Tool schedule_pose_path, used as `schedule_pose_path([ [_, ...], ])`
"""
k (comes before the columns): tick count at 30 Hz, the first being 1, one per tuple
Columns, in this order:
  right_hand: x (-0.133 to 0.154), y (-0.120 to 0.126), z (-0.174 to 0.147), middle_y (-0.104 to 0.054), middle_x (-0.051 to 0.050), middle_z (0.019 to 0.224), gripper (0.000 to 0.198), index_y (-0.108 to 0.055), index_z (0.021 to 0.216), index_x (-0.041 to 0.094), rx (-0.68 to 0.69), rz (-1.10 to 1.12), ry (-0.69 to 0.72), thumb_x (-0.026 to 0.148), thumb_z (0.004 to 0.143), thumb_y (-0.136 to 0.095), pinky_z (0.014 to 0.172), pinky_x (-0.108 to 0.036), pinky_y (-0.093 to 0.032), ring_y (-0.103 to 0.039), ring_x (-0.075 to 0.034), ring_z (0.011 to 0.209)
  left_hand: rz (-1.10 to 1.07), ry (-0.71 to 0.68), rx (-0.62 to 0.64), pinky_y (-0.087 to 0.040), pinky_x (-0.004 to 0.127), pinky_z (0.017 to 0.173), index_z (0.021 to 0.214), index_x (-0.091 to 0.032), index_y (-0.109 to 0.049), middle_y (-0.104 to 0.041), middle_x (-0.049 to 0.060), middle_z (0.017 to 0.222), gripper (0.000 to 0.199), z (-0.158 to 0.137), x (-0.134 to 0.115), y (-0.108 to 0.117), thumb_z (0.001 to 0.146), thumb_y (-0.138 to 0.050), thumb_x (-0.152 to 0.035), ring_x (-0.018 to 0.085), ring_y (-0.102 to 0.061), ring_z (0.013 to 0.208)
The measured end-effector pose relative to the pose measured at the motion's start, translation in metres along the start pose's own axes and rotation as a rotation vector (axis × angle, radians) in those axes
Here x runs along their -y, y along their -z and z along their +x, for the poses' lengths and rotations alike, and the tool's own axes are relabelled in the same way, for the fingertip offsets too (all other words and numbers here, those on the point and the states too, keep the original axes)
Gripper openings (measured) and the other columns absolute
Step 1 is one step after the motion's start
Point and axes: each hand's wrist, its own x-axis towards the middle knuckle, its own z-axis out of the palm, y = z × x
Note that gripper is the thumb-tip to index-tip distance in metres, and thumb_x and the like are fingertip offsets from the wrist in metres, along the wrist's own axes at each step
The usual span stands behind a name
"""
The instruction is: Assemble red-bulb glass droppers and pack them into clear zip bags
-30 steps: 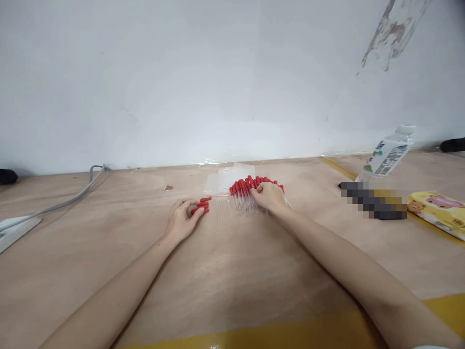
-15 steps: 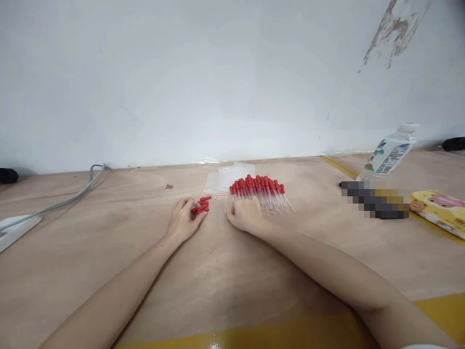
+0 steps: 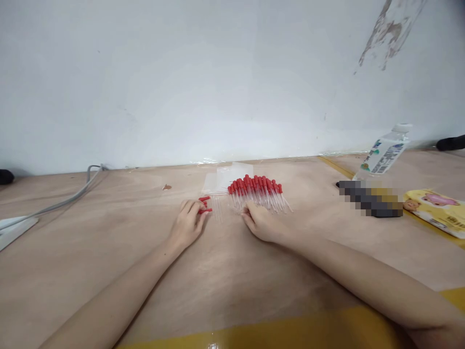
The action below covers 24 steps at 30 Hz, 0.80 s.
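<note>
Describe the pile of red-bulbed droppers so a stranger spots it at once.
Start at the white wall, then the table below. Midway across, by the right hand, lies the pile of red-bulbed droppers. Clear stems distinguish it from the loose red bulbs at the left hand.

Red-topped tubes (image 3: 258, 184) fan out near the far edge of the bench (image 3: 203, 291); left lie bare clear tubes (image 3: 217, 208), then red caps (image 3: 204, 198).
</note>
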Motion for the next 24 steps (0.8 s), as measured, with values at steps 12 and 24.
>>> schedule_pose_path([
  [12, -0.011, -0.010, -0.019, -0.065, -0.007, 0.094, 0.025, -0.056, 0.105, 0.017, -0.229, 0.217, 0.249, 0.019, 0.087, -0.039, 0.074, -0.029, -0.045, -0.058, -0.016, 0.086, -0.555, 0.197, 0.122, -0.051, 0.034, 0.079, 0.098, -0.017, -0.057, -0.065, 0.008, 0.095, 0.019, -0.009, -0.028, -0.018, 0.083, -0.051, -0.028, 0.018, -0.063, 0.086],
  [24, 0.000, -0.014, -0.021, -0.065, -0.003, 0.075, 0.022, -0.062, 0.096, 0.017, -0.190, 0.286, 0.172, 0.026, 0.086, -0.044, 0.060, -0.024, -0.043, -0.056, -0.013, 0.065, -0.613, 0.279, 0.154, -0.051, 0.029, 0.068, 0.088, -0.017, -0.065, -0.069, 0.004, 0.082, 0.022, -0.010, -0.034, -0.025, 0.080, -0.056, -0.035, 0.017, -0.064, 0.073],
])
